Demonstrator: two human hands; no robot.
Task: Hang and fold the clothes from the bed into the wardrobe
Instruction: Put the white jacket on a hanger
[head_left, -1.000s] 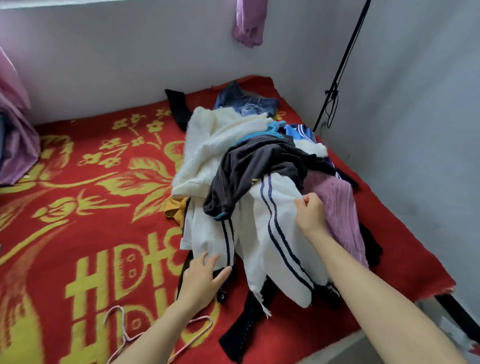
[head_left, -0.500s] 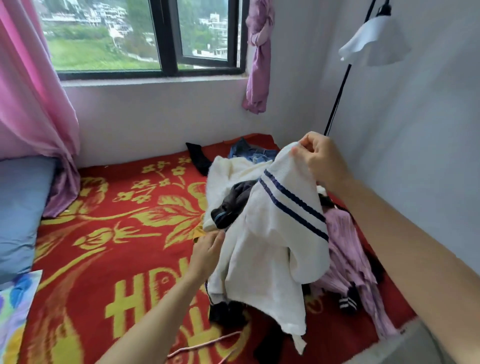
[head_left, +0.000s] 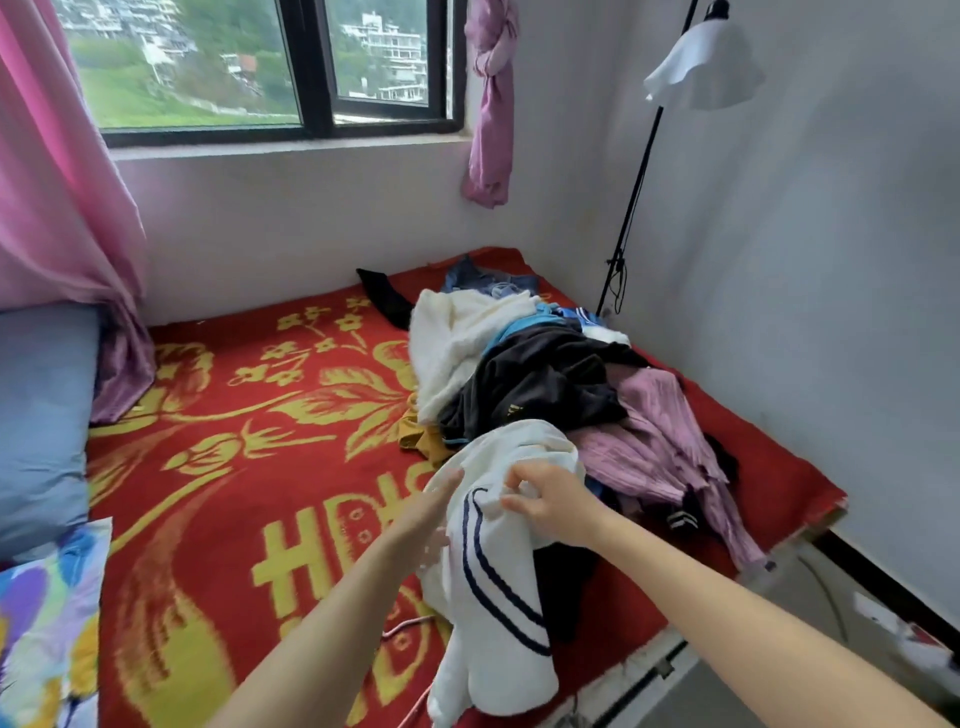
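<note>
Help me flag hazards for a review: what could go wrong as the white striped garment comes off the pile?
The right grip pinches only a small fold of the white striped garment, so it may slip. Its lower end lies near the pink hanger and could snag. The pink ribbed garment beside it might drag along.

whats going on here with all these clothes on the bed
A person is going through a pile of clothes on the red and yellow bed cover. Their right hand pinches a white garment with navy stripes, held up at the pile's near end, while the left hand touches its side with straight fingers. Nothing is folded yet.
</note>
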